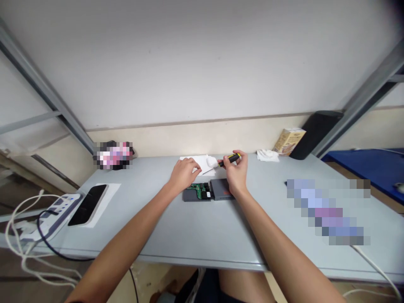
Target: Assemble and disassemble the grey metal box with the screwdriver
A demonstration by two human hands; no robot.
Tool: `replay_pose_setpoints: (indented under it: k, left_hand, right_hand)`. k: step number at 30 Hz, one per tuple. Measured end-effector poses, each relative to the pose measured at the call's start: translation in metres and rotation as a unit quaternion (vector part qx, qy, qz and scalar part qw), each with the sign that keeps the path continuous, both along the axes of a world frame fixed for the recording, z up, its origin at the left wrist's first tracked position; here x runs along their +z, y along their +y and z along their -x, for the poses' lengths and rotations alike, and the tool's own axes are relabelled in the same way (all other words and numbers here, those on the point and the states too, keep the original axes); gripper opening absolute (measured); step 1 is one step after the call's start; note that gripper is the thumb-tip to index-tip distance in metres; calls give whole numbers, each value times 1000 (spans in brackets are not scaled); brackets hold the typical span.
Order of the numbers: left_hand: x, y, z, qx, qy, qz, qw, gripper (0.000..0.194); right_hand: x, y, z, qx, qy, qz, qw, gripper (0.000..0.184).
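Note:
My right hand grips the black and yellow handle of a screwdriver. Its thin shaft points left and down over a white sheet of paper. Close to the shaft's tip, my left hand has thumb and fingers drawn together; anything between them is too small to make out. Below that hand lies a dark grey case half with a green circuit board in it. A second dark grey case piece sits just right of it, partly behind my right hand. A small white rounded object rests on the paper.
At the left are a phone on white paper and a power strip with tangled cables. A crumpled tissue, a yellowish carton and a black cylinder stand at the back right. Blurred-out items lie on both sides.

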State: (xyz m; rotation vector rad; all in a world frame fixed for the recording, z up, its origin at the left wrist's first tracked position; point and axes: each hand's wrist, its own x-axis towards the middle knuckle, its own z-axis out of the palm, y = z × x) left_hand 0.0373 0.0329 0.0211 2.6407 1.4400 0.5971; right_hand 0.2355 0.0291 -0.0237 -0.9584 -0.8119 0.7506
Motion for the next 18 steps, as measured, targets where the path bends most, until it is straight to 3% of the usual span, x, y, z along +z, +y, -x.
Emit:
replay_pose_setpoints:
  k: [5,8,13,18]
  left_hand:
    - [-4,33,-22,7,73,30,997,18]
    - [-8,40,-28,-2,88,43,995,17]
    - [-3,25,-13,-5,48,9,999,36]
    - [-4,-7,23,16,-98,37,994,30]
  right_hand:
    - [2,1,-10,-27,7,-2,1000,48]
    - [6,-1,-12,-26,9,-7,1000,45]
    - [20,-16,4,49,-60,-66,995,40]
    - [24,-35,37,137,-95,-77,983,36]
